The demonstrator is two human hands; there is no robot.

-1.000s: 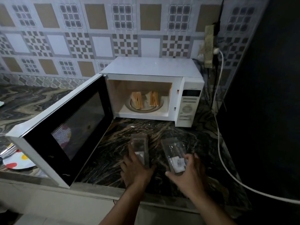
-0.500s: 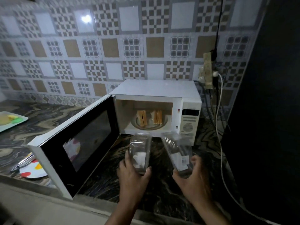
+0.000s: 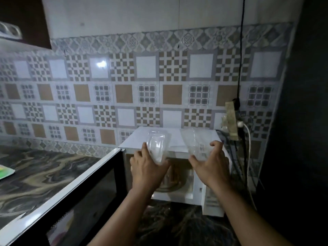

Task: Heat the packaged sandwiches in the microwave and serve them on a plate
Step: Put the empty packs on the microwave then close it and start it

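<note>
The white microwave [image 3: 175, 137] stands on the dark marble counter with its door [image 3: 74, 197] swung wide open to the left. My left hand [image 3: 148, 170] grips an empty clear plastic sandwich package [image 3: 158, 146], raised over the microwave's top front edge. My right hand [image 3: 211, 161] holds a second clear package [image 3: 197, 145] with a small barcode label, at the same height. Both hands cover most of the cavity; only a blurred part of the glass turntable [image 3: 174, 185] shows between my forearms. The sandwiches inside are hidden or too blurred to make out.
A power strip [image 3: 231, 121] hangs on the tiled wall right of the microwave, with a white cable [image 3: 249, 157] and black cables running down beside it. A dark tall surface fills the right side. A green-edged board [image 3: 5, 172] lies on the counter at far left.
Both hands lifted the two clear packages from the counter in front of the microwave up to the level of its top. The camera tilted upward, showing more wall.
</note>
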